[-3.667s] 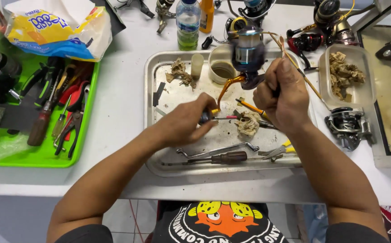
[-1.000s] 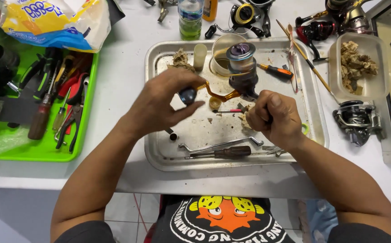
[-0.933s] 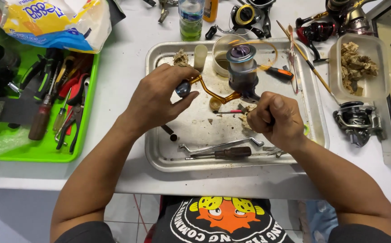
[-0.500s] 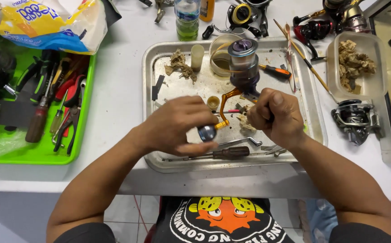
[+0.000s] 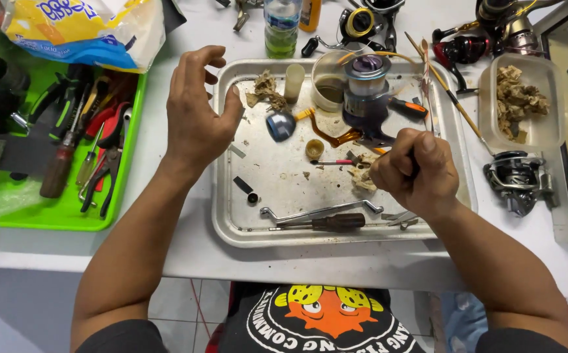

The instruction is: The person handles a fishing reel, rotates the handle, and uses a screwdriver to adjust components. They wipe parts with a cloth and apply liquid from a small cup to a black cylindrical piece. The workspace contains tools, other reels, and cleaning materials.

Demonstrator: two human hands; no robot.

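A spinning fishing reel (image 5: 365,98) with a purple spool stands upright in the metal tray (image 5: 231,225). Its orange crank handle (image 5: 328,134) points left and ends in a blue knob (image 5: 280,125). My right hand (image 5: 416,171) is closed in a fist around the reel's lower stem, just right of the body. My left hand (image 5: 195,111) hovers open over the tray's left rim with fingers spread, holding nothing, a short way left of the blue knob.
In the metal tray lie a wrench (image 5: 320,210), a screwdriver (image 5: 329,223), dirty rag bits (image 5: 265,88) and a cup of dark liquid (image 5: 326,85). A green tray of pliers and screwdrivers (image 5: 68,209) sits left. Another reel (image 5: 516,180) and a tub of rags (image 5: 519,98) sit right.
My left hand has let go of the crank's blue knob and moved up and left, opening wide. The crank now points left. My right hand stays closed at the reel.
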